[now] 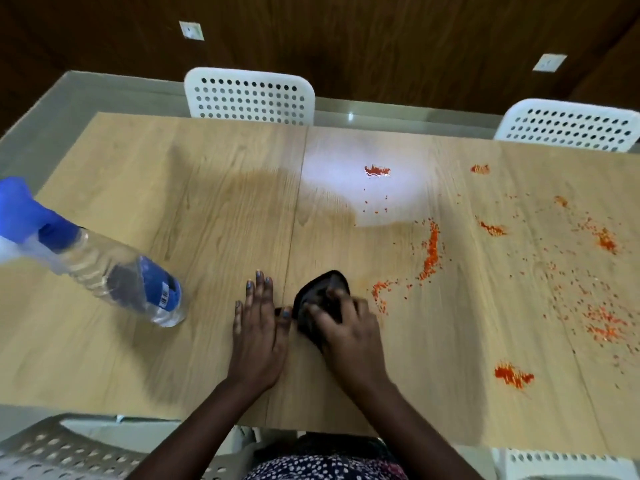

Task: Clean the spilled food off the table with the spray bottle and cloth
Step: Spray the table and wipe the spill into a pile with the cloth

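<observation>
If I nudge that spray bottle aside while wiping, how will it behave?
The spray bottle stands on a narrow base with a bulky blue trigger head on top, so it would probably tip rather than slide. Its clear body looks round and ribbed, so once down it may roll. It seems thin plastic, likely light; how full it is cannot be told.

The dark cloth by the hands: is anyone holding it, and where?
The right hand grips the dark cloth at its near edge; the left hand lies flat beside it.
</observation>
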